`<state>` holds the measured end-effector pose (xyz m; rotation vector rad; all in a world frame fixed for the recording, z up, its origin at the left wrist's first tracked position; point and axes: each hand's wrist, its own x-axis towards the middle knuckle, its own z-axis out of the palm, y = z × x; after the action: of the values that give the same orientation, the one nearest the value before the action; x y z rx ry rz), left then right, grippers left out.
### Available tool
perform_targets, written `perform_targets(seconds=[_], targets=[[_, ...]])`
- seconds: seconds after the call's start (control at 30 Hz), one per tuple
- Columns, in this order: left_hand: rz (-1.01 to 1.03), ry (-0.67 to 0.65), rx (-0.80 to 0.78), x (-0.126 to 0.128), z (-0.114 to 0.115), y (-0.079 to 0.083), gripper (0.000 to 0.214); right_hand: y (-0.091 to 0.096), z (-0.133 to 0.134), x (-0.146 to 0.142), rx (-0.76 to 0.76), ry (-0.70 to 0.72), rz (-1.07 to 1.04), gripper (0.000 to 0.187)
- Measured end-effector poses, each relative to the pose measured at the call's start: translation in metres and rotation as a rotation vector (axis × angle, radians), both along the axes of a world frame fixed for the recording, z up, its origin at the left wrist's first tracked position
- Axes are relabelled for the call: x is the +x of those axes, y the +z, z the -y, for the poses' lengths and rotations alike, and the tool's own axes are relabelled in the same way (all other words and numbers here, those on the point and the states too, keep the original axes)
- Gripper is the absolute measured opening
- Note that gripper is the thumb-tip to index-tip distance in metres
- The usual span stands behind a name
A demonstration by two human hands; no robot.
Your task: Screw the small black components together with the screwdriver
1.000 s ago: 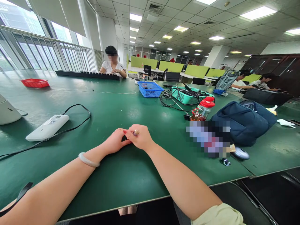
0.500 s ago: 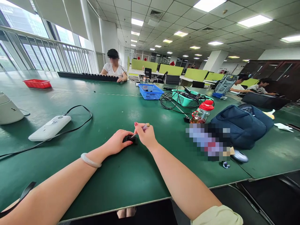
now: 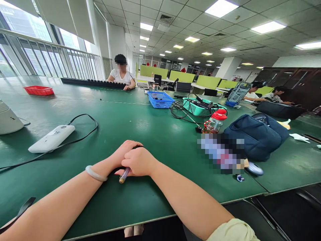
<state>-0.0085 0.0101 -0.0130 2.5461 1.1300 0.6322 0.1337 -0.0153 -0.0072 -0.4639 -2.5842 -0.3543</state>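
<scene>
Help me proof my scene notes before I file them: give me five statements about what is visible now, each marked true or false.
1. The right hand holds a slim tool. True.
2. The left hand is far apart from the right hand. False: the two are together, the right partly covering the left in this view.
3. The red tray lies to the left of the blue basket. True.
4. The pale bracelet is on the right wrist. False: it is on the left wrist.
5. The dark blue bag rests on the green table. True.
</scene>
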Motion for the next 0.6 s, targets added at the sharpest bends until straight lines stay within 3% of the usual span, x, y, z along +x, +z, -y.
perform_targets(seconds=[0.1, 0.23, 0.47, 0.6], targets=[[-0.009, 0.000, 0.015, 0.001, -0.002, -0.003, 0.046, 0.002, -0.001, 0.002, -0.020, -0.022, -0.042, 0.055], [-0.008, -0.021, 0.038, 0.003, -0.008, -0.010, 0.014, 0.010, -0.005, 0.016, -0.216, -0.107, -0.271, 0.061], [0.039, 0.059, -0.049, 0.001, -0.005, -0.004, 0.026, 0.016, -0.016, 0.036, -0.649, -0.171, -0.813, 0.064], [0.033, 0.083, -0.073, 0.002, -0.001, 0.001, 0.030, 0.015, -0.023, 0.036, -0.807, -0.206, -0.966, 0.066]])
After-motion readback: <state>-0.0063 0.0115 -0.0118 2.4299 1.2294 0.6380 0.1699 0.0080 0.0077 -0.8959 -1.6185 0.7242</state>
